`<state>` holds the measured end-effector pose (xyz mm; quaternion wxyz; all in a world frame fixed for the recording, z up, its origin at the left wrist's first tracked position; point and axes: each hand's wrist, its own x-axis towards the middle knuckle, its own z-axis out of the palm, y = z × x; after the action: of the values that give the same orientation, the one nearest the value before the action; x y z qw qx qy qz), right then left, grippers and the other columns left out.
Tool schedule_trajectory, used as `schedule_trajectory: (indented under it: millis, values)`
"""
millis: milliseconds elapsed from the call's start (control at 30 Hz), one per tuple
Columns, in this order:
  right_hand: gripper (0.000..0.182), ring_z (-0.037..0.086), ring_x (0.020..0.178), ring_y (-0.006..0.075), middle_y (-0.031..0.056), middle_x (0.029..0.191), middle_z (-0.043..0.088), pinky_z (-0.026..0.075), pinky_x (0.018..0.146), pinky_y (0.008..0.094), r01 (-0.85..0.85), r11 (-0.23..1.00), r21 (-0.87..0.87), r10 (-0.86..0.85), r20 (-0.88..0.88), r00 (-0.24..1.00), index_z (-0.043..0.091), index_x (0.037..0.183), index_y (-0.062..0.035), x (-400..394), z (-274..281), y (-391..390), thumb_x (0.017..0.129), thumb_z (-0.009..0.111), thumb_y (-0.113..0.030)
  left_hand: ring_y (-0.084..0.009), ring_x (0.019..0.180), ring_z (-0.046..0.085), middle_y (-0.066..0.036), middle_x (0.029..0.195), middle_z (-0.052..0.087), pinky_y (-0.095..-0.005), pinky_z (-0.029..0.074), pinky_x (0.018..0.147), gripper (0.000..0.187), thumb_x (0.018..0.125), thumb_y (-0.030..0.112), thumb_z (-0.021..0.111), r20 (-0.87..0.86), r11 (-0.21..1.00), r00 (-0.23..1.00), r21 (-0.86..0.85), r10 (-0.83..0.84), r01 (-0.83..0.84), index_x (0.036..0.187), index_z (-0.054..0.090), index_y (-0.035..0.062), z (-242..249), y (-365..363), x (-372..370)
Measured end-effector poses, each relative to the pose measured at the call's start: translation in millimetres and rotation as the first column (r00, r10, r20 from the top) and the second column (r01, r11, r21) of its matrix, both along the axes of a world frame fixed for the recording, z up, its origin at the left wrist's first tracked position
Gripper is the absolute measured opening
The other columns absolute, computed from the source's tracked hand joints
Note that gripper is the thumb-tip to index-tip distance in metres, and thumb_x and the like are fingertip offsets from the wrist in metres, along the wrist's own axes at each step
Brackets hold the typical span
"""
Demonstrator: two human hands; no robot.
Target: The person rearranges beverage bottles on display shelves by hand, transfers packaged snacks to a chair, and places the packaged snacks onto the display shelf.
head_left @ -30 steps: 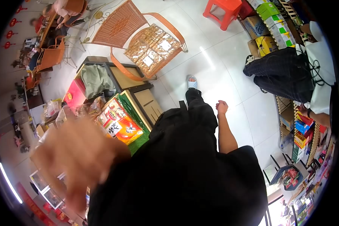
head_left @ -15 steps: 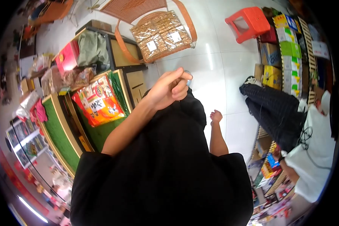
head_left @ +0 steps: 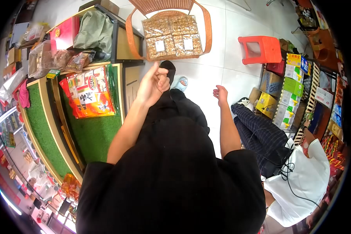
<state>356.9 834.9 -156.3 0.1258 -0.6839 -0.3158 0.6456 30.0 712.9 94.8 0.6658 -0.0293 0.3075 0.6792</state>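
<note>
My left hand [head_left: 154,84] is raised in front of my body, just below a wicker chair [head_left: 208,27]. Its index finger is extended and the others are loosely bent, with nothing visible in them. On the chair seat lie several clear-wrapped packs of brown snack blocks [head_left: 171,37] with white labels, a short gap beyond my fingertips. My right hand [head_left: 221,94] hangs over the tiled floor with slightly curled, separated fingers and holds nothing. A red-and-orange snack bag [head_left: 90,93] lies on the green-lined shelf to the left of my left arm.
A red plastic stool [head_left: 263,50] stands on the floor ahead to the right. Boxed goods [head_left: 290,95] line the right-hand shelving. Close on my right is a person in a white top [head_left: 300,183] and dark checked trousers. A green cloth [head_left: 93,31] rests on the left-hand counter.
The view has shifted, bringing the chair and snack packs closer to the middle. Both hands now reach farther forward, and the person in white appears lower in view.
</note>
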Motion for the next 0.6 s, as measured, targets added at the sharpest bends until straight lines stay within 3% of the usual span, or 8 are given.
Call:
schedule_trajectory:
  millis: [167,300,333,367,433,467,600]
  values:
    - [0.022,0.058,0.062,0.0152,0.0083,0.075,0.061,0.049,0.059,0.0281,-0.124,0.992,0.036,0.123,0.043,0.992,0.059,0.101,-0.0044,-27.6,-8.0,5.4,0.088,0.051,-0.019,-0.0075,0.051,0.032,0.004,0.059,0.037,-0.0228,0.028,0.051,0.027,0.098,0.031,0.046,0.043,0.988,0.997,-0.142,0.068,-0.062,0.084,0.056,0.0104,-35.4,25.3,-29.6]
    - [0.02,0.057,0.057,0.0135,0.0083,0.07,0.062,0.047,0.051,0.0253,-0.172,0.985,0.014,0.164,0.227,0.96,0.061,0.097,-0.0032,-39.0,-4.1,-3.6,0.088,0.049,-0.016,-0.0069,0.055,0.036,0.004,0.065,0.038,-0.0224,0.031,0.053,0.024,0.096,0.028,0.051,0.026,0.997,0.999,-0.073,0.026,-0.025,0.079,0.05,0.0104,-79.5,55.7,-63.4]
    - [0.02,0.056,0.056,0.0131,0.0081,0.068,0.062,0.046,0.051,0.0251,-0.208,0.978,0.014,0.196,0.271,0.942,0.061,0.096,-0.003,-42.4,1.8,-1.8,0.088,0.049,-0.016,-0.0085,0.057,0.044,0.002,0.067,0.05,-0.0226,0.037,0.054,0.02,0.094,0.025,0.054,0.006,0.998,0.999,-0.034,-0.044,0.044,0.086,0.056,0.0073,-99.4,59.3,-74.3]
    - [0.02,0.056,0.055,0.0127,0.0079,0.067,0.061,0.045,0.05,0.0248,-0.246,0.969,0.009,0.23,0.317,0.92,0.062,0.095,-0.0027,-45.8,7.6,2.9,0.087,0.048,-0.015,-0.0085,0.057,0.044,0.002,0.067,0.05,-0.0226,0.037,0.054,0.02,0.094,0.025,0.054,0.025,0.998,0.998,-0.025,-0.054,0.055,0.086,0.056,0.0073,-110.8,66.6,-84.2]
    - [0.02,0.055,0.055,0.0123,0.0077,0.066,0.061,0.044,0.05,0.0245,-0.248,0.969,0.023,0.223,0.363,0.905,0.062,0.094,-0.0026,-56.9,16.1,17.7,0.087,0.048,-0.015,-0.0108,0.061,0.05,-0.001,0.074,0.058,-0.0226,0.042,0.06,0.024,0.095,0.026,0.052,-0.143,0.933,0.938,-0.23,-0.315,0.278,0.1,0.059,0.0038,-134.6,82.0,-102.0]
    - [0.021,0.055,0.054,0.0119,0.0075,0.065,0.061,0.044,0.049,0.0242,-0.259,0.965,0.031,0.227,0.386,0.894,0.063,0.093,-0.0024,-62.7,19.7,25.4,0.087,0.047,-0.015,-0.0132,0.069,0.055,-0.006,0.084,0.064,-0.0248,0.046,0.067,0.034,0.096,0.03,0.048,-0.141,0.9,0.911,-0.273,-0.388,0.341,0.111,0.059,0.0007,-146.3,88.2,-111.8]
    - [0.023,0.059,0.058,0.0156,0.0103,0.066,0.063,0.047,0.057,0.0283,-0.312,0.95,0.031,0.285,0.329,0.9,0.065,0.094,0.0006,-95.9,2.3,73.2,0.084,0.053,-0.017,-0.0129,0.082,0.056,-0.006,0.093,0.063,-0.0276,0.046,0.075,0.044,0.098,0.038,0.041,0.02,0.816,0.869,-0.333,-0.494,0.471,0.108,0.061,0.0006,-194.8,116.7,-133.4]
